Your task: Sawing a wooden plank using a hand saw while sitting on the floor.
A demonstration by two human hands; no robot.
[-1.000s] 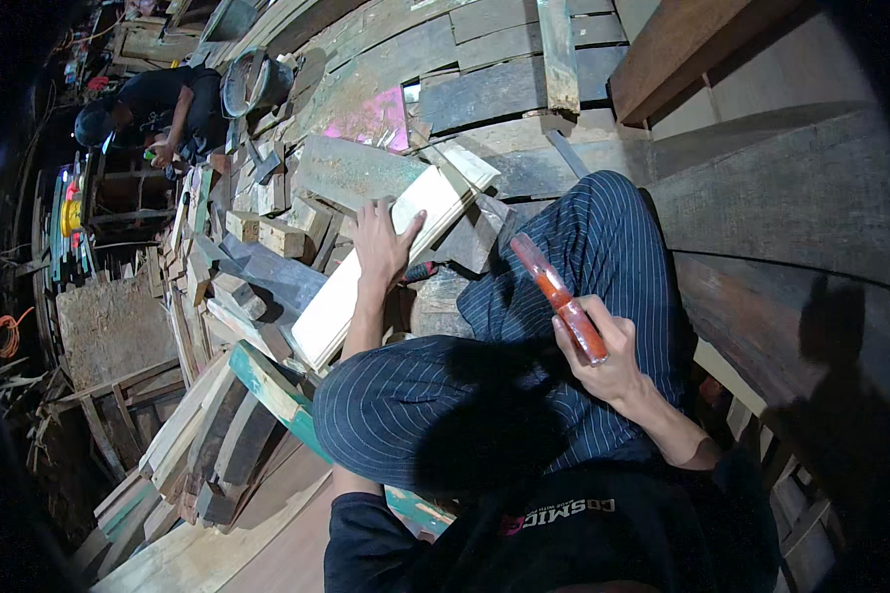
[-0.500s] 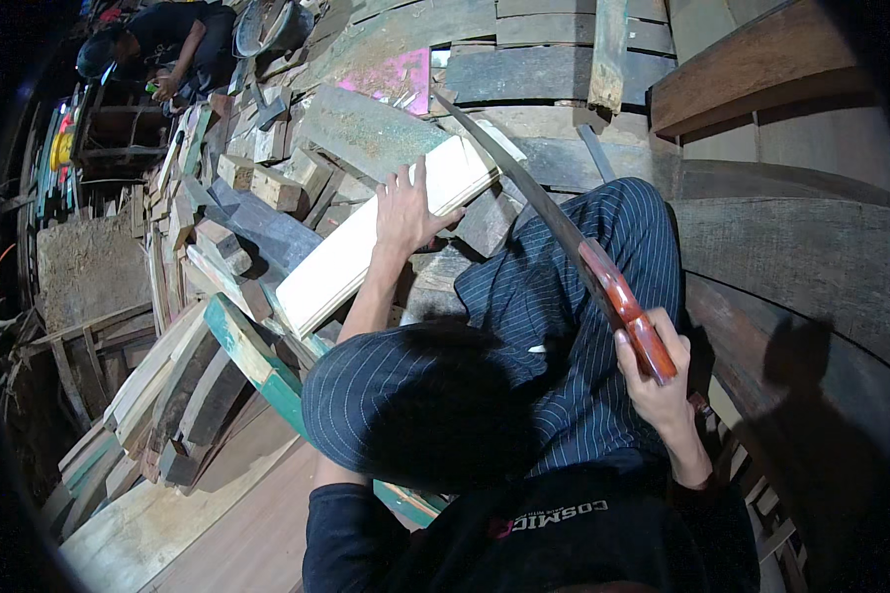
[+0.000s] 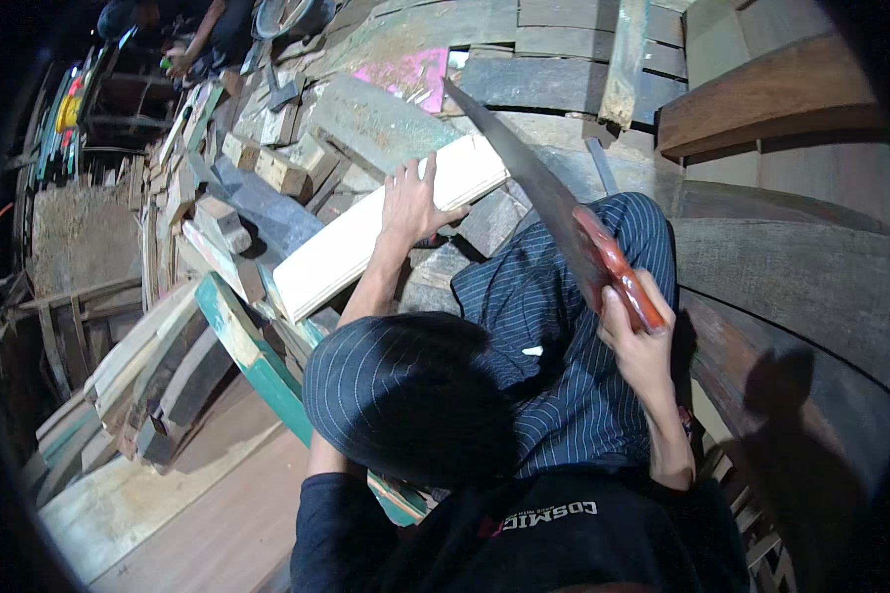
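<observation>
Okay, right grip [image 3: 638,321]: closed round the red-orange handle [image 3: 611,252] of the saw, in front of the striped trousers [image 3: 574,415]
Saw [image 3: 546,188]: blade slants up and left from the handle, tip near the pink sheet [image 3: 433,77]; blade passes across the right end of the white board in view, can't tell if touching
Left grip [image 3: 411,210]: fingers spread, laid on top of the white board, thumb at its near edge
White board [image 3: 331,259]: lies slantwise left of the saw, lower-left end near the green-painted piece [image 3: 252,361]
Behind board: greyish slab [image 3: 371,119], just beyond it; wood offcuts [image 3: 285,173] heaped further left
Trousers: small white scrap [image 3: 532,351] lying on the cloth
Top left: co-worker's hand [image 3: 180,63], well apart from the saw; bucket [image 3: 295,18] near it, cut by dark rim
Right side: wide wooden planks [image 3: 776,277], person's shadow falling on them
</observation>
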